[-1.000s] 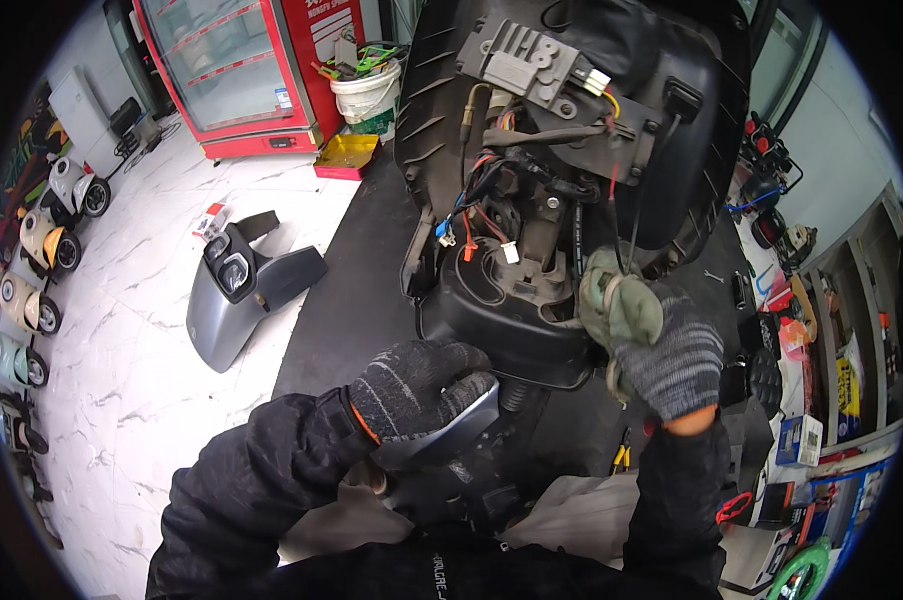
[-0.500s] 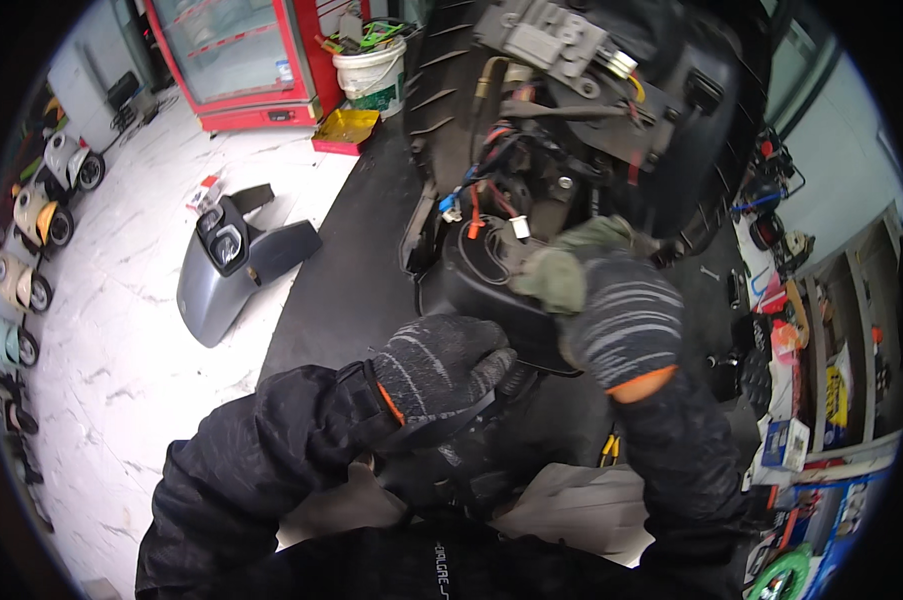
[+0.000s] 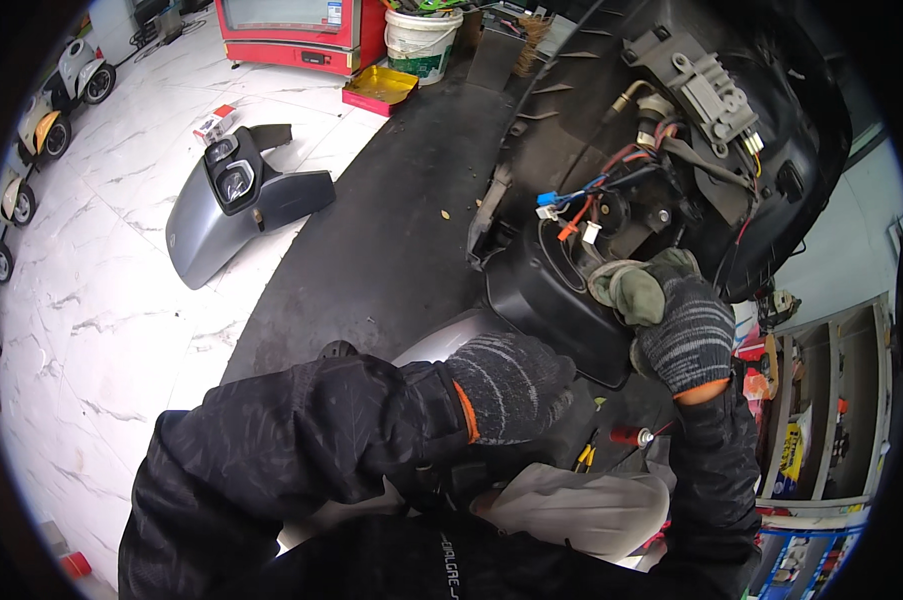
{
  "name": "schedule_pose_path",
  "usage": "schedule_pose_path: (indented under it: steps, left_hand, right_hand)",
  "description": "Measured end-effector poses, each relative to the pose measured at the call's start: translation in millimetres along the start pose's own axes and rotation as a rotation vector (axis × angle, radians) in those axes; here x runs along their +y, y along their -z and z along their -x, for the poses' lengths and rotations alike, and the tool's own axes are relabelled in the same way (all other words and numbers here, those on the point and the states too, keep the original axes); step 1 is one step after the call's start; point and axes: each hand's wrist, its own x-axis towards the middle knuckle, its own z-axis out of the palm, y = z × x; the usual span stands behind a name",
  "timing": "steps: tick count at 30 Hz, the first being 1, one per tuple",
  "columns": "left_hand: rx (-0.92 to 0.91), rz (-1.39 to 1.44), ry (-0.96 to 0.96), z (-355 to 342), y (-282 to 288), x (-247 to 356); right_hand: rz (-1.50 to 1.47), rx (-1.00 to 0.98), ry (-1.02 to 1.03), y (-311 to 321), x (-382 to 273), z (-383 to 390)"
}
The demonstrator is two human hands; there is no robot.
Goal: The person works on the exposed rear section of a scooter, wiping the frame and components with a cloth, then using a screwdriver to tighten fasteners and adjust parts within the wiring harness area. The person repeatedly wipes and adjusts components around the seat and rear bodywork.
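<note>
A black plastic cover (image 3: 546, 295) lies in front of me, at the near end of a large dark scooter body part (image 3: 821, 110). My right hand (image 3: 676, 325), in a striped knit glove with an orange cuff, is closed at the cover's right side. Crumpled olive-green material (image 3: 639, 297) shows about its fingers; whether it is cloth or glove coating, I cannot tell. My left hand (image 3: 511, 388), gloved alike, is closed just below the cover's near edge. Its fingertips are hidden. A silver-grey panel (image 3: 449, 338) shows behind it. Loose wires with a blue connector (image 3: 545, 199) stick up beyond the cover.
Left on the white tiles lies a grey scooter fairing (image 3: 206, 225) beside a small box (image 3: 215, 123). Yellow-handled pliers (image 3: 586, 452) and a red can (image 3: 629, 437) lie near my knee. Shelves (image 3: 821, 400) stand right. Behind are a yellow tray (image 3: 379, 88) and white bucket (image 3: 421, 45).
The view has swung left and down, so the scooter part and both hands sit further right. The red can shows now. Both hands stay closed near the black cover.
</note>
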Motion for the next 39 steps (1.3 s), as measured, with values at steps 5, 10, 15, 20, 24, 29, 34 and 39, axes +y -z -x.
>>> schedule_pose_path:
  steps: [5, 10, 15, 20, 24, 29, 34, 39]
  left_hand:
    - [0.016, -0.017, -0.046, 2.1, -2.1, -1.2]
    - [0.028, 0.001, -0.056, 2.2, -2.9, 0.3]
    - [0.058, -0.093, 0.035, 11.8, 12.0, -0.9]
    - [0.484, -0.086, -0.040, 1.0, 14.8, 0.8]
    - [0.647, -0.111, -0.076, -16.3, 10.3, 1.1]
    - [0.507, -0.009, -0.122, -43.0, 6.5, 8.5]
    - [0.483, -0.400, 0.054, -70.4, -22.9, 23.5]
    - [0.499, -0.320, -0.166, -61.5, -52.1, 36.7]
  right_hand:
    - [-0.241, 0.253, 0.406, -19.7, -35.4, -20.2]
    - [-0.142, 0.061, 0.303, -4.3, -41.1, -28.5]
    - [0.116, -0.043, 0.172, 12.8, -6.4, 14.2]
    - [-0.234, 0.270, 0.272, -2.0, -32.0, 8.0]
    - [-0.377, 0.250, 0.330, -13.0, -26.3, 2.4]
    - [-0.822, 0.254, 0.376, -18.3, 24.6, 37.8]
    - [-1.232, 0.346, 0.103, -75.3, 27.7, 66.9]
    - [-1.037, 0.569, 0.088, -151.2, 65.8, 72.2]
